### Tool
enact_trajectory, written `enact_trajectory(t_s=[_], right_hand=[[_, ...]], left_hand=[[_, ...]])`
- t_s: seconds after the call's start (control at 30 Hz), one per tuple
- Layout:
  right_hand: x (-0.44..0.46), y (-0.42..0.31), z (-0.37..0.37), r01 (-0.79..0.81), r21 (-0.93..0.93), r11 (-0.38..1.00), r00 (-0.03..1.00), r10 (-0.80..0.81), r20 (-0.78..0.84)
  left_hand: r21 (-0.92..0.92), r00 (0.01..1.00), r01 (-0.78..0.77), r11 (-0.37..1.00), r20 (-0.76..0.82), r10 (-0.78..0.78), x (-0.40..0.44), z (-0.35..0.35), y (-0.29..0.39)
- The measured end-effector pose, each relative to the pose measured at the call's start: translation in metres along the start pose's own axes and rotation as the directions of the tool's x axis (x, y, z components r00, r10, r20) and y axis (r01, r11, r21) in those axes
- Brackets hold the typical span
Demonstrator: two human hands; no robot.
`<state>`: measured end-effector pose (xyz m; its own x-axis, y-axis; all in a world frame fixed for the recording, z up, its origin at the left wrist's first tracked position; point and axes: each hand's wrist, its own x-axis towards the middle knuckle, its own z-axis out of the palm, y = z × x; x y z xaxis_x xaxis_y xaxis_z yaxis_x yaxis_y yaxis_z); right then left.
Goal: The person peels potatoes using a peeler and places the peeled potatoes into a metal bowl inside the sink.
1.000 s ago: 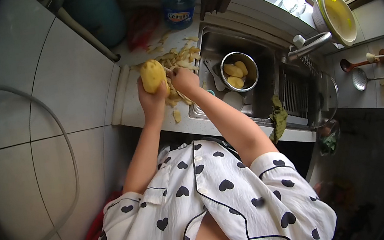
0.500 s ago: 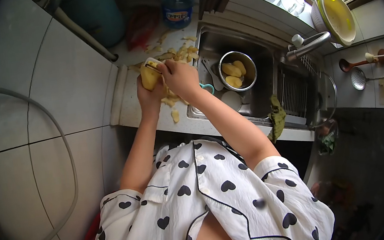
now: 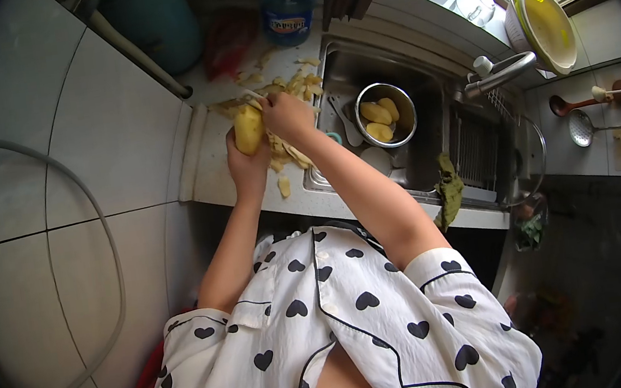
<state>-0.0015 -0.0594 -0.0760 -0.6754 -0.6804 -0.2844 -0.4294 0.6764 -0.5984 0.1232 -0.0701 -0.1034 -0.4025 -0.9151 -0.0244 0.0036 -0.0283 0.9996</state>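
A pale yellow potato [image 3: 249,129] is gripped in my left hand [image 3: 248,169], above the counter at the left of the sink. My right hand [image 3: 289,123] is closed round a white peeler [image 3: 252,94], whose head is at the potato's upper end. Potato peelings [image 3: 300,85] lie scattered on the counter behind and beside both hands. In the sink, a round metal pot [image 3: 413,129] holds several peeled potatoes [image 3: 376,113].
The metal sink [image 3: 426,94] has a tap [image 3: 501,76] at its far side. A white spoon [image 3: 349,126] lies left of the pot. A green cloth [image 3: 448,191] hangs over the sink's front edge. A blue bottle [image 3: 290,18] stands behind the peelings.
The potato has turned more upright in my left hand. The peeler has shifted from across its face to its upper right side, and my right hand has drawn slightly left.
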Motion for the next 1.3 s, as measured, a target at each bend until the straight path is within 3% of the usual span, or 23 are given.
enact_trajectory(t_s=[0.07,0.2,0.3,0.4,0.5,0.6,0.7,0.8,0.9,0.93,1.03,1.17,1.3], right_hand=[[0.012,0.029,0.020,-0.117,-0.004,0.993,0.992,0.117,0.049],[-0.008,0.031,0.015,-0.071,0.036,0.997,0.996,0.073,-0.052],[-0.019,0.022,-0.004,0.071,0.086,0.994,0.983,-0.055,-0.175],[-0.033,0.007,-0.027,0.138,0.150,0.979,0.975,-0.107,-0.195],[-0.042,0.009,-0.034,0.328,-0.011,0.945,0.932,-0.325,-0.157],[-0.040,0.012,-0.033,0.374,-0.033,0.927,0.904,-0.372,-0.210],[-0.033,0.014,-0.025,0.331,-0.096,0.939,0.910,-0.344,-0.232],[-0.026,0.013,-0.018,0.264,-0.182,0.947,0.944,-0.293,-0.155],[-0.009,0.027,-0.005,0.127,-0.210,0.969,0.980,-0.156,-0.127],[-0.005,0.032,-0.007,0.065,-0.143,0.988,0.996,-0.073,-0.049],[-0.006,0.036,-0.007,0.039,-0.119,0.992,0.994,-0.050,-0.093],[-0.022,0.022,-0.028,0.235,0.015,0.972,0.956,-0.228,-0.186],[-0.040,0.006,-0.047,0.426,-0.067,0.902,0.890,-0.432,-0.145]], left_hand=[[0.053,0.984,-0.177,0.983,0.034,0.175,-0.006,0.003,0.004],[-0.027,0.981,-0.160,0.987,0.111,0.162,0.010,0.004,0.017],[-0.154,0.984,0.078,0.985,0.168,-0.052,0.009,0.001,0.010],[-0.337,0.929,0.353,0.873,0.237,-0.284,0.008,-0.001,0.001],[-0.382,0.912,0.404,0.831,0.241,-0.332,0.003,0.000,0.012],[-0.450,0.876,0.477,0.755,0.315,-0.366,0.008,-0.004,0.007],[-0.469,0.885,0.466,0.750,0.254,-0.390,0.003,0.002,0.009],[-0.482,0.887,0.461,0.745,0.216,-0.409,0.003,0.003,0.003],[-0.332,0.939,0.340,0.880,0.176,-0.297,-0.003,0.001,0.005],[-0.304,0.949,0.312,0.900,0.147,-0.279,-0.005,0.002,0.012],[-0.213,0.986,0.152,0.965,0.102,-0.132,-0.001,0.001,0.029],[0.240,0.993,-0.070,0.968,0.109,0.045,0.009,-0.012,0.012],[0.468,0.978,-0.198,0.861,0.146,0.146,0.009,-0.015,0.022]])
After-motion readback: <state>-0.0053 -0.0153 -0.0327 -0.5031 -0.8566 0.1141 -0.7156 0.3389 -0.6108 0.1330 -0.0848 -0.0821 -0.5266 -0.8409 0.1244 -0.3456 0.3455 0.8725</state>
